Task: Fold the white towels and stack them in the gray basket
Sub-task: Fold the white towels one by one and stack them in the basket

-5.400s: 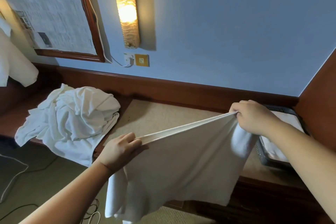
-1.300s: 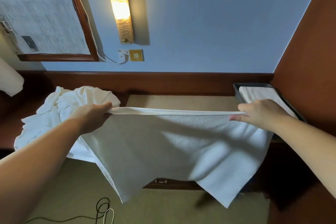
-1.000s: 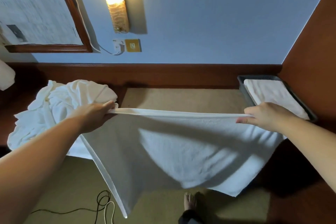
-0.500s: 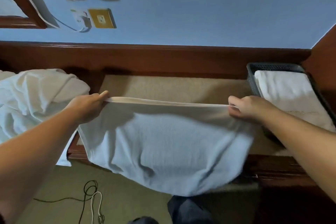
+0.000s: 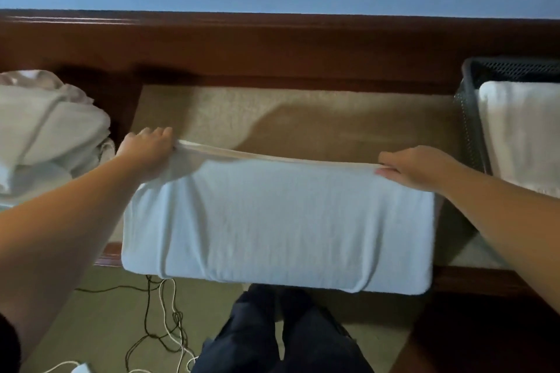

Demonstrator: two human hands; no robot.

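Note:
A white towel (image 5: 278,221) lies doubled over, stretched across the front of the desk, its folded edge hanging past the desk's front. My left hand (image 5: 145,148) grips its upper left corner and my right hand (image 5: 415,166) pinches its upper right corner. The gray mesh basket (image 5: 468,118) stands at the right end of the desk with a folded white towel (image 5: 521,130) inside. A heap of unfolded white towels (image 5: 45,130) sits at the left.
The desk has a beige top (image 5: 303,121) and a dark wooden back ledge (image 5: 272,45) under a blue wall. Black and white cables (image 5: 163,327) lie on the floor below. My dark trouser legs (image 5: 281,336) stand close to the desk.
The towel's lower half has swung up and forward, so it is now doubled and lower, over the desk front. Both hands have come down with its top edge. The camera tilted downward.

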